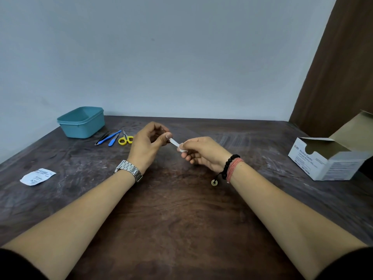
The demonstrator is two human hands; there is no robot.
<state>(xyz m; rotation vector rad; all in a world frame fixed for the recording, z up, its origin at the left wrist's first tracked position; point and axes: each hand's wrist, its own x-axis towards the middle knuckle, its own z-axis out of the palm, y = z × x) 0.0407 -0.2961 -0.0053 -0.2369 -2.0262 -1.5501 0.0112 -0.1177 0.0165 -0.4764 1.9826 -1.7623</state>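
The left hand [148, 142] pinches one end of a small white strip [175, 142] between thumb and curled fingers, and the right hand [201, 152] pinches the other end. The strip spans the gap between them above the middle of the desk [181, 209] (its material cannot be told). Near the far left corner stand a teal tub [81, 123], black tweezers [102, 138], blue tools [114, 140] and yellow-handled scissors [126, 139]; an opened white sachet [37, 176] lies by the left edge, and an open swab box [327, 158] sits at the right edge.
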